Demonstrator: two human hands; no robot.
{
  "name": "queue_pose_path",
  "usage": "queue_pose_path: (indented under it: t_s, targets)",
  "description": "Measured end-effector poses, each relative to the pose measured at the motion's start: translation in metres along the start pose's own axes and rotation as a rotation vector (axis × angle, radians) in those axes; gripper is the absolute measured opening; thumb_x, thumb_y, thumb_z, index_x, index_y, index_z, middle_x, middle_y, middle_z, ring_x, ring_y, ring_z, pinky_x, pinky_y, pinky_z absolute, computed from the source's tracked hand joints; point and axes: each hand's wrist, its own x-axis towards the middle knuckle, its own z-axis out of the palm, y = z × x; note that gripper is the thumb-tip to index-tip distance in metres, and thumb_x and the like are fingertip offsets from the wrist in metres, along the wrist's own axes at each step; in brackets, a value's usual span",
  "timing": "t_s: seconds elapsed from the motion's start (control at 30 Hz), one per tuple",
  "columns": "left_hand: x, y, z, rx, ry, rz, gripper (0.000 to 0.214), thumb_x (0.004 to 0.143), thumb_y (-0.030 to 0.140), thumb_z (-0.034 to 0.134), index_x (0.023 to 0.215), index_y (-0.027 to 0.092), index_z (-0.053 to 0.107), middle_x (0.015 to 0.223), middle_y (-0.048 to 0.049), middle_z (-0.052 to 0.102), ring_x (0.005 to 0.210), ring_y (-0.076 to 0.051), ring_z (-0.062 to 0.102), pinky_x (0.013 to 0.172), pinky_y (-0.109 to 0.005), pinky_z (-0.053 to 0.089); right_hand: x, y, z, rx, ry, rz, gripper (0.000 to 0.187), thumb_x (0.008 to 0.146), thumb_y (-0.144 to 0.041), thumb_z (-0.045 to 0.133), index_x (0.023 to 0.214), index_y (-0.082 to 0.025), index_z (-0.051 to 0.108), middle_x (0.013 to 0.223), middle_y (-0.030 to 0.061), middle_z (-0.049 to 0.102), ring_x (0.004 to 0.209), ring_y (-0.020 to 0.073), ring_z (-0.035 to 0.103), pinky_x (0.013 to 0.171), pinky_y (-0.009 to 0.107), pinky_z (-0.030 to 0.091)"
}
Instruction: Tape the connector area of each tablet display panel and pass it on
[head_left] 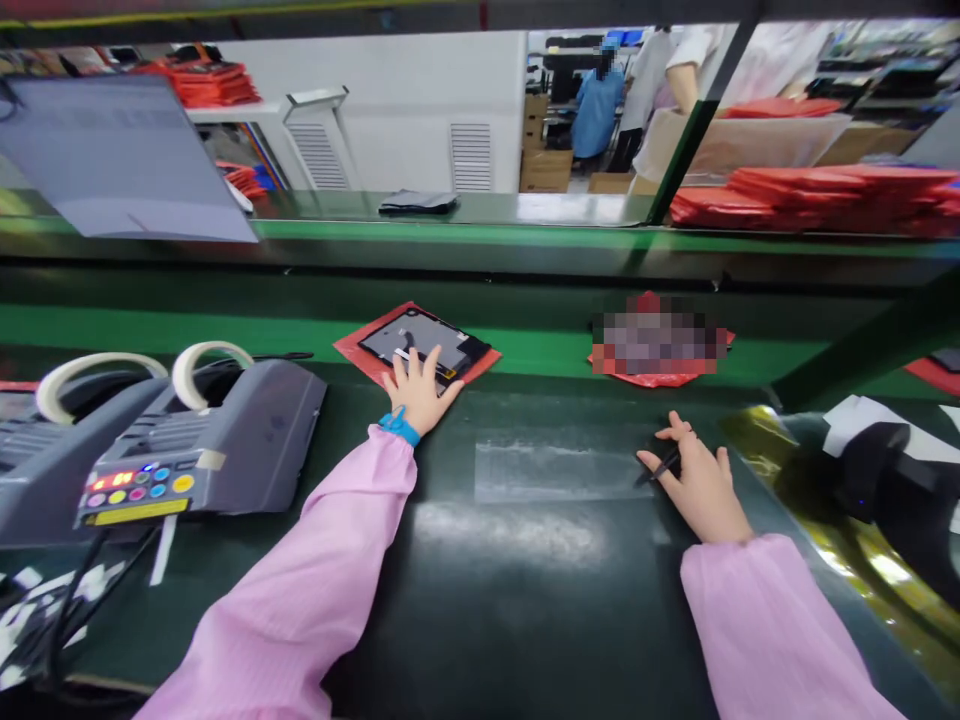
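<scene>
My left hand point(421, 395) reaches forward with its fingers spread over a flat black-and-grey device panel point(442, 340). The fingertips lie at the panel's near edge; whether they press on it I cannot tell. Under the panel is a red sheet point(352, 345), lying on the green ledge. A blue wristband point(400, 427) circles my left wrist. Above the bench, on the right, my right hand point(701, 485) is closed on a slim black pointed tool point(664, 464), its tip toward the left. Left of that tip, a clear strip point(559, 470) lies flat on the dark green bench point(510, 610).
Two grey tape dispensers point(247, 430) with tape rolls stand at left. A red-wrapped item point(656, 378), partly blurred out, lies at the back right. Yellowish film point(765, 450) and a black object point(874, 470) are at right. Red packets point(810, 195) are stacked on the shelf.
</scene>
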Motion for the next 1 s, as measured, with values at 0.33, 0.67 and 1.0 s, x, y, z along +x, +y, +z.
queue_pose_path:
  t_s: [0.33,0.67,1.0]
  targets:
    - [0.117,0.025,0.024,-0.12,0.028,-0.298,0.081,0.096,0.061,0.05,0.163,0.018,0.037,0.173,-0.0273,0.02,0.158,-0.057,0.008,0.117,-0.083,0.01,0.087,0.017,-0.063,-0.39,0.089,-0.198,0.018,0.093,-0.022,0.051,0.104,-0.021,0.065,0.15,0.0183,0.062,0.099,0.0329,0.071,0.088,0.05,0.051]
    - [0.129,0.017,0.028,-0.496,0.211,-0.273,0.063,0.099,0.038,0.046,0.158,0.017,0.045,0.171,-0.0167,0.033,0.161,-0.047,0.009,0.123,-0.079,-0.001,0.202,0.036,-0.034,-0.474,-0.134,-0.257,0.018,0.09,-0.018,0.051,0.088,-0.022,0.069,0.079,0.0115,0.072,0.076,0.027,0.065,0.069,0.036,0.044]
    - [0.021,0.027,0.005,-1.234,0.024,0.044,0.028,0.092,0.032,0.055,0.104,0.017,0.076,0.119,-0.0128,0.077,0.13,-0.03,0.065,0.121,-0.052,0.041,0.193,-0.135,-0.036,-0.15,0.128,-0.304,0.012,0.083,-0.028,0.06,0.081,-0.026,0.049,0.075,0.0026,0.062,0.068,0.0199,0.052,0.064,0.03,0.035]
